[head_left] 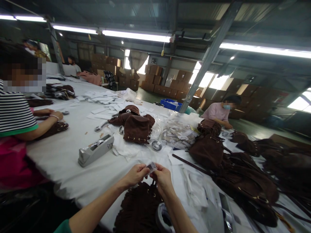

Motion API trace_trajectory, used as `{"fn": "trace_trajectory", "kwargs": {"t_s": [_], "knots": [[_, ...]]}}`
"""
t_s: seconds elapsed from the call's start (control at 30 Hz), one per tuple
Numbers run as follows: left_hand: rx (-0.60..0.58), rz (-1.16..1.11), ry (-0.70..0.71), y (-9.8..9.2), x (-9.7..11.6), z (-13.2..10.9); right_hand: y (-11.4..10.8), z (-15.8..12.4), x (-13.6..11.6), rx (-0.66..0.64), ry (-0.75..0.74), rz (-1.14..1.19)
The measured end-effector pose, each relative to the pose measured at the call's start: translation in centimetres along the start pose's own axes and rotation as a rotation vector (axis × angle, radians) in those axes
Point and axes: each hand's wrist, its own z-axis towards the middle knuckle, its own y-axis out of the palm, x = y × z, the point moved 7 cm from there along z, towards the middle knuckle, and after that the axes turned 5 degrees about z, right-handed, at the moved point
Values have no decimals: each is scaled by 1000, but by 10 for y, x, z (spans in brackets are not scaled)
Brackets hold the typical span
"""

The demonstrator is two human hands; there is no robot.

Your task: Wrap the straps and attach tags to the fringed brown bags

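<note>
Between their fingertips, my left hand point(136, 173) and my right hand point(162, 177) pinch a small greyish, partly clear packet point(151, 167); what is inside it is too small to make out. Both hands are closed. Just below them lies a dark brown fringed bag point(138, 208) with gold eyelets, partly covered by my right forearm. A roll of clear tape point(163, 217) rests against that bag near my right arm. Ahead of my hands sits another brown bag point(136, 128) with eyelets along its lower edge.
A grey tape dispenser point(96, 150) stands at the left. Paper slips point(181, 131) in clear plastic are heaped ahead, with piled brown bags point(245, 181) at the right. One co-worker point(19, 110) handles a bag at the left; another point(216, 111) works across the table.
</note>
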Motion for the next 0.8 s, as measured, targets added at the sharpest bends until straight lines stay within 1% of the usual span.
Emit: {"fn": "trace_trajectory", "kwargs": {"t_s": [0.07, 0.13, 0.23, 0.3, 0.47, 0.53, 0.63, 0.7, 0.8], "knots": [[29, -34, 19, -2, 1, 0, 0, -1, 1, 5, 2, 37], [30, -72, 28, -2, 1, -1, 1, -2, -1, -16, -29, 30], [-15, -126, 24, -1, 3, -3, 5, -5, -7, -111, -123, -108], [-31, -156, 20, -1, 5, -5, 9, -9, -11, -188, -214, -265], [11, -238, 16, -4, 10, -5, 18, -22, -17, -346, -467, -675], [7, -269, 11, -2, 10, -5, 18, -25, -22, -338, -607, -779], [-20, -346, -18, 2, 8, -4, 15, -26, -34, -283, -794, -865], [-35, -388, -35, 2, 9, -3, 16, -25, -40, -313, -837, -880], [-63, -381, -51, 1, 12, -2, 19, -24, -48, -430, -804, -887]]}}
